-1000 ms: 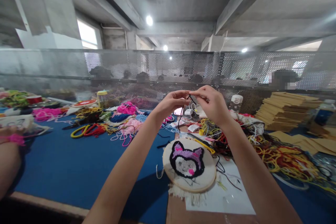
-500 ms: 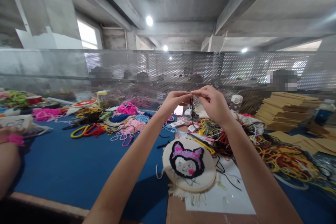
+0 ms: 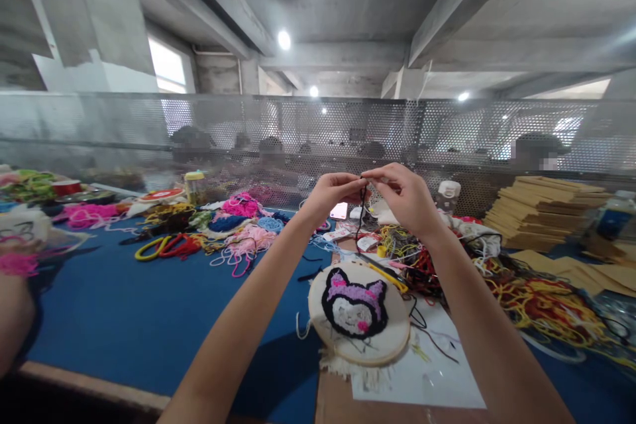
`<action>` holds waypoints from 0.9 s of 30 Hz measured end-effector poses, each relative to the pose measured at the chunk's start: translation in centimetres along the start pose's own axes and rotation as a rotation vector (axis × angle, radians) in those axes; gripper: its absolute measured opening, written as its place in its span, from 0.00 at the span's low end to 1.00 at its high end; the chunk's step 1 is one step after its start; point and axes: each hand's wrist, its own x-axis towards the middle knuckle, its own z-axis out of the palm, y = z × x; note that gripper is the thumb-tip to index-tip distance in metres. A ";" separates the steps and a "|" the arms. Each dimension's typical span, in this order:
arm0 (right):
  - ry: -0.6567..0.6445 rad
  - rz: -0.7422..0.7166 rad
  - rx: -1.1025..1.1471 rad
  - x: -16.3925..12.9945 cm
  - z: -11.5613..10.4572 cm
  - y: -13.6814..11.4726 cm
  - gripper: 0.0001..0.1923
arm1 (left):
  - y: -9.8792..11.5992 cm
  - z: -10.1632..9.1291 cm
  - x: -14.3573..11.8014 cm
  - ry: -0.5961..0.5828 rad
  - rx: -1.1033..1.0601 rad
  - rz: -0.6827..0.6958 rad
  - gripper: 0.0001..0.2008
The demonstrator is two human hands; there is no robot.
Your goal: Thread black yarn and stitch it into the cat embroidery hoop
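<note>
Raised above the blue table (image 3: 149, 318), my left hand (image 3: 332, 191) and my right hand (image 3: 405, 197) meet fingertip to fingertip. Both pinch a strand of black yarn (image 3: 360, 212) that hangs down between them in a short loop. Below the hands lies a round embroidery hoop (image 3: 358, 313) with a tufted black and purple cat face. It rests partly on a white sheet (image 3: 427, 377).
Tangles of pink, blue and yellow yarn (image 3: 238, 228) cover the far side of the table. Red and yellow yarn (image 3: 541, 305) is heaped at right, beside stacked cardboard (image 3: 541, 212). A perforated metal screen (image 3: 298, 132) runs across the back. Another person's arm (image 3: 14, 305) shows at left.
The hanging black yarn has shifted from under my left hand to between the two hands. Both hands stay raised and together.
</note>
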 end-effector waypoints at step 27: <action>0.031 0.013 -0.114 0.1 -0.2 -0.3 0.08 | 0.5 -0.3 -0.2 -0.136 0.002 0.033 0.07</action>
